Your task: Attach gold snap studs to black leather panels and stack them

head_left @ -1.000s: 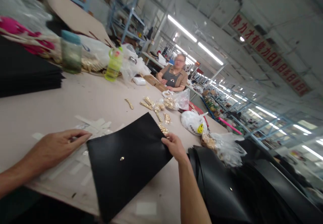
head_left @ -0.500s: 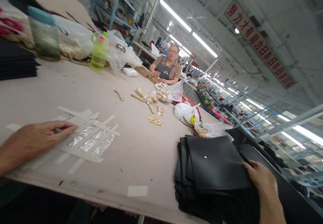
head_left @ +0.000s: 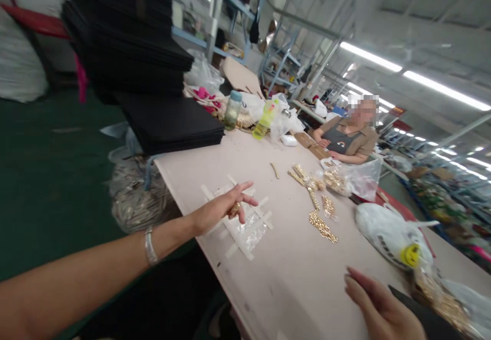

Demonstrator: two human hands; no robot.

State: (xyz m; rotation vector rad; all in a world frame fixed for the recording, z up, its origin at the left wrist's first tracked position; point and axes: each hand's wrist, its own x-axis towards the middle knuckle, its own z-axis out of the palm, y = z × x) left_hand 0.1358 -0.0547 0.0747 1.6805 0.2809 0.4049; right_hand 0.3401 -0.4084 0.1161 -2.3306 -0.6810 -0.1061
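Observation:
My left hand (head_left: 222,209), with a ring and a bracelet, hovers over clear plastic pieces (head_left: 251,235) held by pale tape strips (head_left: 241,245) on the table (head_left: 287,273). Its fingers are spread and hold nothing. At the lower right, my right hand (head_left: 383,304) has its thumb and fingers drawn together; whatever may be between the tips is too small to make out. Part of a black sheet or stack (head_left: 425,314) shows behind that hand. Gold chain pieces (head_left: 322,226) lie on the table between and beyond my hands.
Tall black stacks (head_left: 169,120) stand at the table's left end. Two bottles (head_left: 232,110) and plastic bags line the far side. A person (head_left: 345,138) sits beyond. A white bag (head_left: 387,232) with a yellow smiley lies at the right.
The view has swung left, bringing the tall black stacks in. My left hand's fingers have spread. My right hand has come away from the far edge of the black stack, which is now mostly out of view.

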